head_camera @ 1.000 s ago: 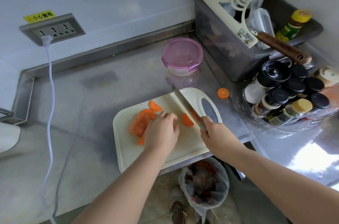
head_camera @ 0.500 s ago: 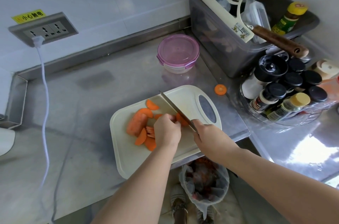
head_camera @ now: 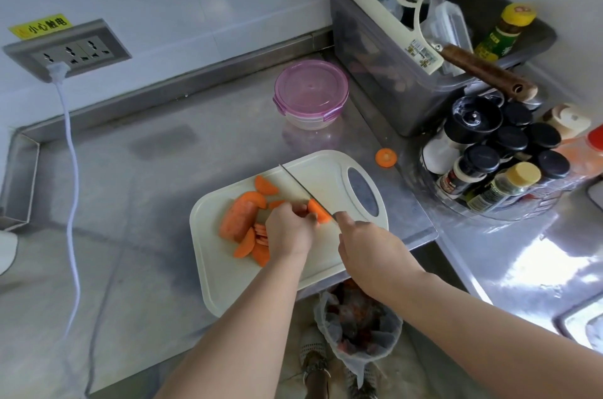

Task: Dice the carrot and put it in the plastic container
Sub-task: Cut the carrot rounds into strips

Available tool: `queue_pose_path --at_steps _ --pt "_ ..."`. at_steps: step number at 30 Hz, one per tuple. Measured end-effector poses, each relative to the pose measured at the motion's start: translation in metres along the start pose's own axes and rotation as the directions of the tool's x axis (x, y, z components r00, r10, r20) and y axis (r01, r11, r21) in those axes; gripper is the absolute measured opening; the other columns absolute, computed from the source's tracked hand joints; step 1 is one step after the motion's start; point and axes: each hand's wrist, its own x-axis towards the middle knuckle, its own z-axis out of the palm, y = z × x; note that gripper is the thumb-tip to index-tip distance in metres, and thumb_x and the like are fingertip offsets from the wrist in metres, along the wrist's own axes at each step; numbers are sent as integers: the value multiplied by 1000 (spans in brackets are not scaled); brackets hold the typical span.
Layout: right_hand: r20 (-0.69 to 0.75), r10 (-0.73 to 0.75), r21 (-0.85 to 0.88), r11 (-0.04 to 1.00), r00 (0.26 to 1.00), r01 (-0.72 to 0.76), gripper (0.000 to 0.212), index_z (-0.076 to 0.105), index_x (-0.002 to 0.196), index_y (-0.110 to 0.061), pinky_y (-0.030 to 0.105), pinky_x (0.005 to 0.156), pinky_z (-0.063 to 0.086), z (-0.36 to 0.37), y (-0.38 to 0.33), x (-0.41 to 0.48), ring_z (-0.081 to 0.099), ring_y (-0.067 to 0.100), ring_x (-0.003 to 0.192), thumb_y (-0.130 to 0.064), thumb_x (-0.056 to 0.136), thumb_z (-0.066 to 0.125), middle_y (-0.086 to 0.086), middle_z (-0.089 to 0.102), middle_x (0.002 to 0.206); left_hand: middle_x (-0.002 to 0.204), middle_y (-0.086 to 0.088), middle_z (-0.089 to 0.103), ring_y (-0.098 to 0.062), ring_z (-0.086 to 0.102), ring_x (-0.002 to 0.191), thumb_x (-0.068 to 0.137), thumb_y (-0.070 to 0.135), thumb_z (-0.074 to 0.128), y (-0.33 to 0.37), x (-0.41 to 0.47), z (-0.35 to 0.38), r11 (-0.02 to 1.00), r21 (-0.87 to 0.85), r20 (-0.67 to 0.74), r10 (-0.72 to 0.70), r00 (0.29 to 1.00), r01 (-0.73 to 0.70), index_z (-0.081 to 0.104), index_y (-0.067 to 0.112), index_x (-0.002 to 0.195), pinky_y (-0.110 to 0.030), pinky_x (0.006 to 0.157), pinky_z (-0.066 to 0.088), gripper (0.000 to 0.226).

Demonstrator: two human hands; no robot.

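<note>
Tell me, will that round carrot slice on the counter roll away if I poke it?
Probably not: the round carrot slice lies flat on its cut face, so a poke would likely slide it, not roll it. The steel counter looks smooth and shiny, so it may skid easily. It looks thin, so probably light but stiff.

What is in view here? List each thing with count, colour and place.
Counter: one, steel, throughout.
Board: one, white, counter's front edge.
Carrot pieces: several, orange, on board.
Carrot round: one, orange, counter right of board.
Knife: one, dark blade, over board.
Container: one, clear, pink lid on, behind board.
Bin: one, grey, back right.
Squeegee: one, cream, in bin.
Jars: many, mostly black caps, right.
Socket: one, grey, left wall; white cable plugged in.
Bag: one, clear, below counter edge.
Left hand: holds carrot piece at blade.
Right hand: grips knife.
</note>
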Motion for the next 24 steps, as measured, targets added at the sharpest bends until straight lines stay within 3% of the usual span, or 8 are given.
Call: queue_pose_path --at_steps 5,7,12,15,18,20,24 --pt "1 -19 -4 1000 1000 19 38 39 128 -14 25 42 25 7 1 2 34 12 52 2 93 43 0 39 80 86 -6 74 -29 68 86 81 21 68 -2 2 0 1000 -19 23 7 1000 -7 67 20 77 -40 84 54 4" --pt "-26 5 47 999 1000 -4 40 35 131 -14 24 42 29 9 1 3 37 12 50 -1 93 45 -2 40 72 85 -5 74 -28 69 86 81 21 67 -3 3 0 1000 -9 27 14 1000 -14 72 15 86 -39 84 54 9" --pt "-6 8 55 998 1000 -8 44 33 134 -14 25 42 31 8 0 2 36 12 49 -3 94 46 -1 40 71 86 -4 74 -27 69 85 81 22 68 -5 4 1 1000 -26 24 8 1000 -8 73 13 91 -43 84 55 14" --pt "4 18 76 997 1000 -19 32 40 127 -14 28 53 37 6 2 3 30 10 51 -5 96 38 0 36 73 87 -5 74 -27 69 86 81 22 70 -6 6 2 999 -36 22 -4 1000 4 73 13 91 -43 84 56 14" --pt "-4 16 44 999 1000 -15 32 36 126 -15 29 47 42 7 1 4 49 15 55 -6 96 45 -1 46 72 88 -5 74 -25 69 86 81 21 71 -7 7 3 999 -52 27 -9 1000 10 72 12 93 -42 83 56 15" --pt "-13 25 62 998 1000 -24 38 33 128 -15 31 52 51 7 2 4 59 18 62 -7 95 50 -1 53 74 88 -5 74 -24 69 87 82 21 70 -8 8 3 998 -54 29 -11 1000 13 72 12 94 -43 84 56 15" --pt "9 29 48 998 1000 -30 45 33 129 -15 31 51 46 6 3 7 52 18 60 -1 91 51 -1 45 66 88 -4 74 -24 69 87 81 20 69 -9 9 5 998 -53 29 -18 999 19 72 12 94 -42 84 56 16"
